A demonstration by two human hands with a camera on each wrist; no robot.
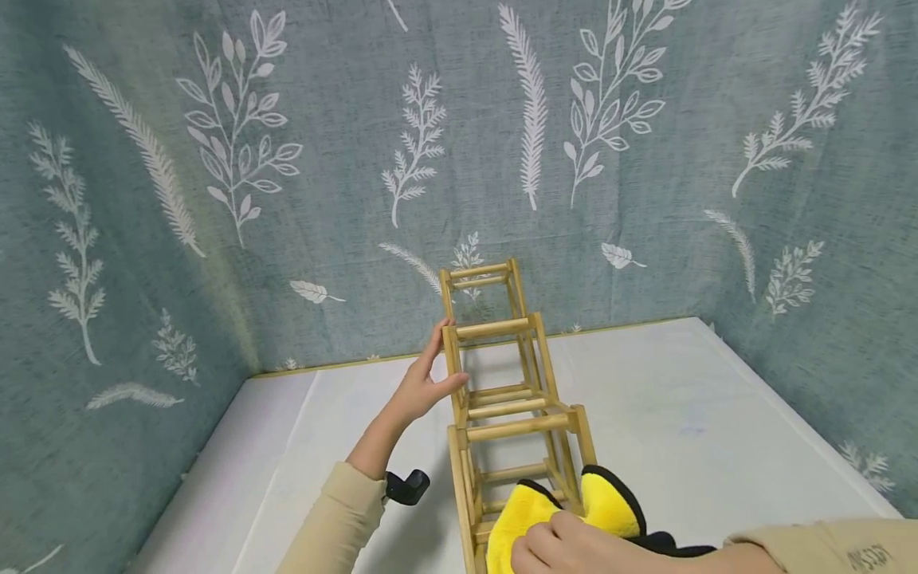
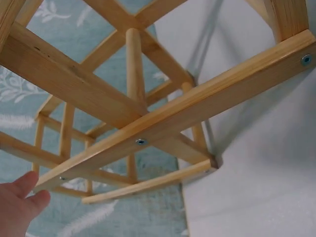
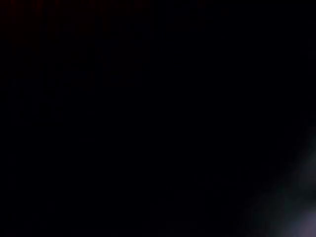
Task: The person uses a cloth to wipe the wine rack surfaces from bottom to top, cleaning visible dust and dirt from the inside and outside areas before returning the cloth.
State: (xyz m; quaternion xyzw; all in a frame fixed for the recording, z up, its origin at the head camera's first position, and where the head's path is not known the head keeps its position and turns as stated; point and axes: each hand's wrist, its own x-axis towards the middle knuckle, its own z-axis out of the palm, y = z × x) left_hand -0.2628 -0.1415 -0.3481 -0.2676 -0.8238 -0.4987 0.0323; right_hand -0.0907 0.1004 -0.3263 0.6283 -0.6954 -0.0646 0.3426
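A tiered wooden rack (image 1: 502, 430) of square posts and rungs stands on the white surface. My left hand (image 1: 423, 387) holds its left post around the middle tier, thumb across the front and fingers at the outer side. In the left wrist view the left hand's digits (image 2: 24, 197) lie on both sides of a long slat's end. Low at the front, my right hand (image 1: 566, 546) grips a yellow cloth (image 1: 531, 518) with black edging. The cloth lies against the rack's lower tier. The right wrist view is almost wholly dark and shows no hand.
White sheeting (image 1: 645, 399) covers the surface under the rack. Blue-green curtains (image 1: 488, 159) with white leaf prints rise behind and on both sides. A small black device (image 1: 407, 486) sits at the left wrist. Screw heads (image 2: 141, 141) show on the rack's slats.
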